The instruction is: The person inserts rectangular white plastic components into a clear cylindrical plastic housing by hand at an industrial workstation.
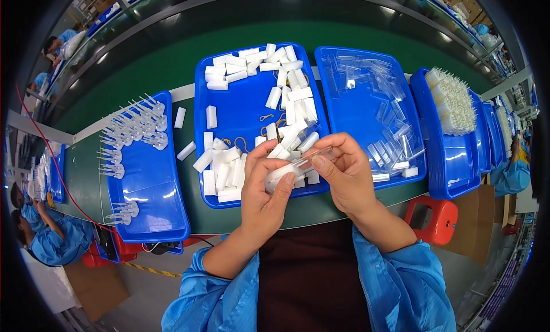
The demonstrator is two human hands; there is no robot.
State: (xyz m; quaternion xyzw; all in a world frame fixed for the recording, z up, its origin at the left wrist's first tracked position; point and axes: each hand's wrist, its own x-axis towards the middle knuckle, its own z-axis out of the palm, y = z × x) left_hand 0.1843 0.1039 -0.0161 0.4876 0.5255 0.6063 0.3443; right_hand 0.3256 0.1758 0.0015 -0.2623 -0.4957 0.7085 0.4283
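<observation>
My left hand [260,197] is closed around a white rectangular block [278,177] in front of my chest, thumb on its near side. My right hand [348,174] pinches a thin clear plastic piece [309,160] between thumb and fingers. The clear piece reaches to the block's right end; whether it is around the block or only against it, I cannot tell. Both hands are over the near edge of a blue tray [240,108] with many loose white blocks [226,163] and some brown elastic loops [266,118].
To the right, a second blue tray [346,117] holds clear plastic pieces [395,111]. A left blue tray [152,194] carries white parts with thin upright stems [129,128]. Further right, stacked trays [452,174] hold a dense bundle of white pieces [451,101]. A red stool [435,220] stands below; co-workers sit left.
</observation>
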